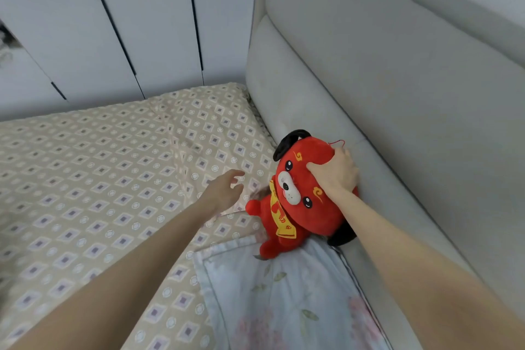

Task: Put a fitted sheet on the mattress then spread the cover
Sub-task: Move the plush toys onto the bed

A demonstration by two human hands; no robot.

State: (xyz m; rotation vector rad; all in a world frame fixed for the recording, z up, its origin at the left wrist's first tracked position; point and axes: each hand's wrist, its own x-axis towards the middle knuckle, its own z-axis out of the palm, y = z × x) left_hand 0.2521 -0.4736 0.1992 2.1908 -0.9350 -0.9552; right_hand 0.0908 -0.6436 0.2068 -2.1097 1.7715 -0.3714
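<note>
Nearest, a pale blue flowered fabric with a stitched border lies on the bed beside the grey padded headboard. Under it, the beige diamond-patterned fitted sheet covers the mattress, creased toward the far corner. The left hand hovers above the sheet, its grip loose and holding nothing. The right hand has its grip clamped on the head of a red plush toy with black ears. White wardrobe doors stand beyond.

We see a beige fitted sheet patterned with grey diamonds and white circles. The plush toy is red with black ears and a yellow scarf. The pillow is pale blue with pink flowers.
</note>
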